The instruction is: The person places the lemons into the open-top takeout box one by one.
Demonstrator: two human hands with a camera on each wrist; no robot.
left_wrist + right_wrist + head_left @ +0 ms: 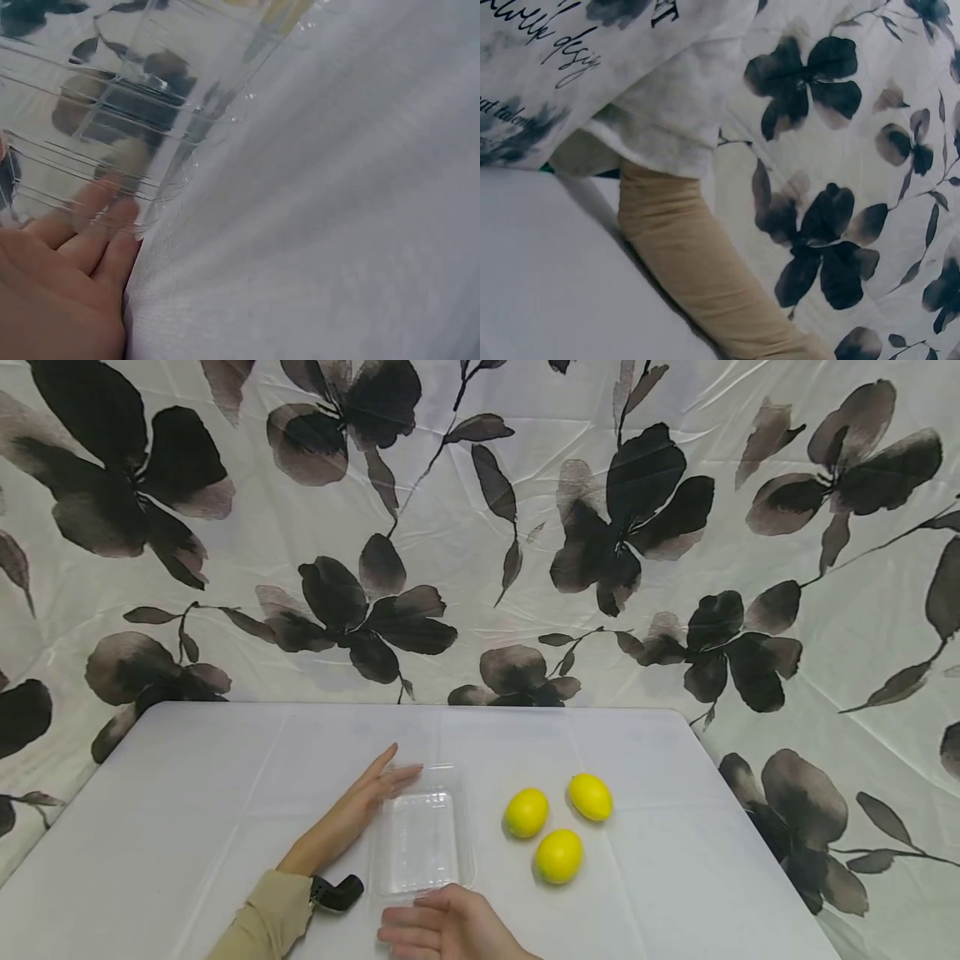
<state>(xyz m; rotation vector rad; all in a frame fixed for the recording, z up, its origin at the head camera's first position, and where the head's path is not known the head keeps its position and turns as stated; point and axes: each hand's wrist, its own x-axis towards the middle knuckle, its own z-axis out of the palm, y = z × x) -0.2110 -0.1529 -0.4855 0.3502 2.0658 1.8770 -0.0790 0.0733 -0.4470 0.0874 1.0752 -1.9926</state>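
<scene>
A clear plastic container (420,843) sits on the white table. My left hand (369,795) is at its far left corner with fingers extended. In the left wrist view, the straight fingers of the left hand (64,277) lie against the see-through container (142,112), partly seen through its ridged plastic. Just at the container's near edge, my right hand (453,927) is held with its palm showing and fingers straight, holding nothing. Whether it touches the rim I cannot tell. To the right are three yellow lemons, one at left (526,812), one farther back (590,797) and one nearer (558,857).
The white tabletop (187,827) ends at a back edge before a floral cloth (487,527). A black device (337,893) is strapped at the left wrist. The right wrist view shows a tan sleeve (697,262) and a printed shirt (577,67), not the right hand.
</scene>
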